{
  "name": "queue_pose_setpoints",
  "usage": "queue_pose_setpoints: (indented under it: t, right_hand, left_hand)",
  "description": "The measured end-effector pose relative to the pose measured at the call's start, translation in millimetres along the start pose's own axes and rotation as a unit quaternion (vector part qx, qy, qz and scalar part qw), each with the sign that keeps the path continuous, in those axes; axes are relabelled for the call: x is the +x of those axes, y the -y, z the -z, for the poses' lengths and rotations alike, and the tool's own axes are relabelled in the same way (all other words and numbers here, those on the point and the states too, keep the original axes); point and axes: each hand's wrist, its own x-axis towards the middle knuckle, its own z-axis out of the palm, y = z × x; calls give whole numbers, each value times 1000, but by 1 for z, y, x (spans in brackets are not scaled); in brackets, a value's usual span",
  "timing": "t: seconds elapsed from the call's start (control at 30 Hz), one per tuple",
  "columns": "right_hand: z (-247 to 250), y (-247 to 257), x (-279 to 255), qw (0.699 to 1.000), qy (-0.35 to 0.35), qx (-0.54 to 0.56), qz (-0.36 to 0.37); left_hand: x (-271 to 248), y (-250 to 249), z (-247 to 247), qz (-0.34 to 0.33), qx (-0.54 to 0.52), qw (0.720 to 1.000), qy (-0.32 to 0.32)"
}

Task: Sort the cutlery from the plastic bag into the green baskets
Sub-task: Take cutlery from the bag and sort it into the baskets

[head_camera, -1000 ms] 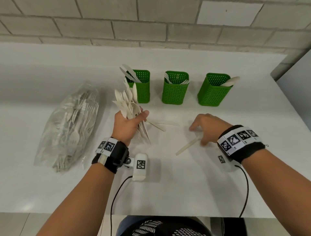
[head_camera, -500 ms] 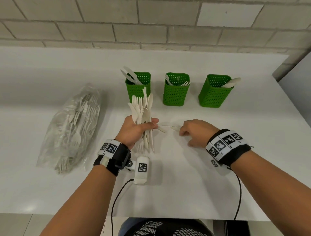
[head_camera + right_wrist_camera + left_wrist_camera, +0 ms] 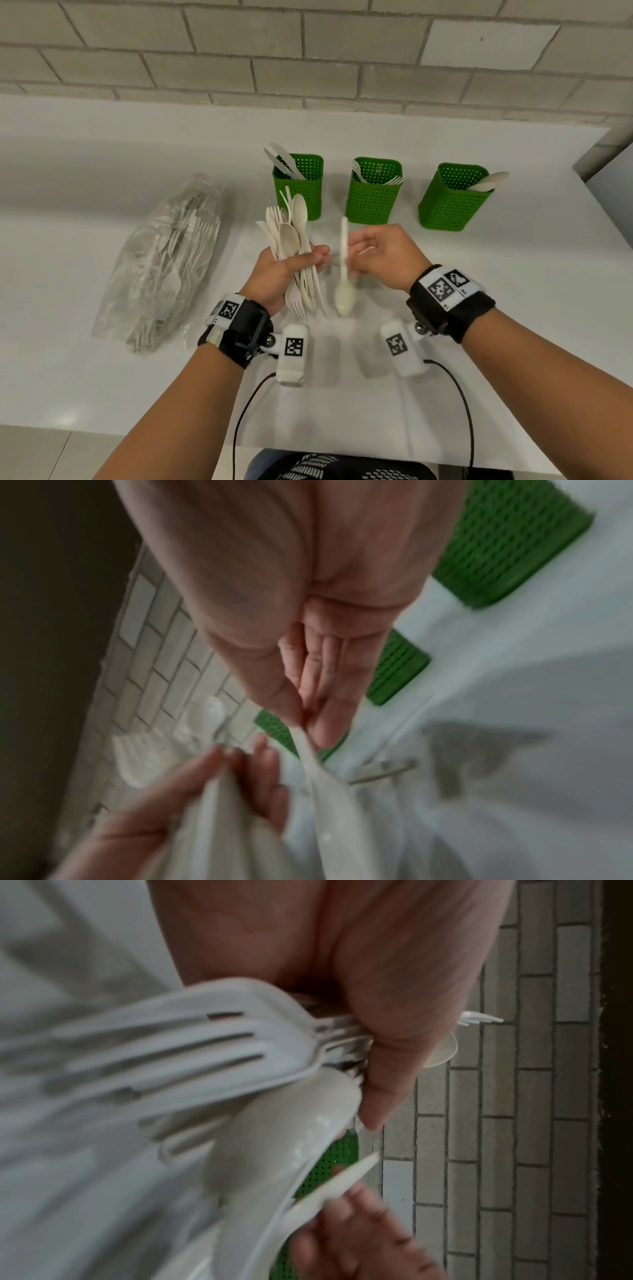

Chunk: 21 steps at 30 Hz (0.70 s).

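Observation:
My left hand (image 3: 291,270) grips an upright bundle of white cutlery (image 3: 291,240), forks and spoons mixed, above the table. My right hand (image 3: 363,253) pinches a single white spoon (image 3: 343,274) by its handle, bowl hanging down, just right of the bundle. Three green baskets stand behind: the left basket (image 3: 301,195) holds knives, the middle basket (image 3: 373,195) forks, the right basket (image 3: 448,202) a spoon. The plastic bag (image 3: 164,267) with more cutlery lies at the left. In the left wrist view fork tines (image 3: 219,1045) and a spoon bowl (image 3: 274,1139) fill the picture.
A white table (image 3: 513,308) runs to a brick wall (image 3: 308,51) behind the baskets. Its right edge ends near a grey surface (image 3: 613,192). Wrist camera cables (image 3: 459,394) trail off the front edge. A thin piece of cutlery (image 3: 383,771) lies on the table under the hands.
My right hand came left from the table, lifted a spoon and now holds it upright beside the bundle. My left hand turned the bundle more upright.

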Motion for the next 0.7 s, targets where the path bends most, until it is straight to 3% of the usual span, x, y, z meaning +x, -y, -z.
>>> queue_pose_setpoints:
  t: [0.07,0.17,0.23,0.3,0.37,0.43,0.5,0.6,0.7]
  right_hand:
    - [-16,14,0,997,22,69,15]
    - [-34,21,6,995,34,78,45]
    - [-36,19,14,996,14,36,80]
    - [-35,11,25,992,-16,-74,102]
    - [-35,2,35,956,11,-282,85]
    - [-40,-5,41,879,62,-469,58]
    - [-44,-7,46,846,70,-525,60]
    - [-48,-3,48,826,66,-554,83]
    - [-49,3,42,814,96,-571,55]
  left_hand:
    - [1,1,-3,6,-15,999,46]
    - [5,2,3,17,-35,995,92]
    - [5,-1,11,13,-25,999,35]
    - [5,-5,22,-6,-27,997,-73]
    - [5,-8,35,-10,-79,993,-92]
    - [3,-12,45,-17,-117,990,-80]
    - [2,-16,52,-24,-112,990,-83]
    - [3,-17,59,-22,-113,990,-87]
    - [5,-14,61,-17,-111,989,-99]
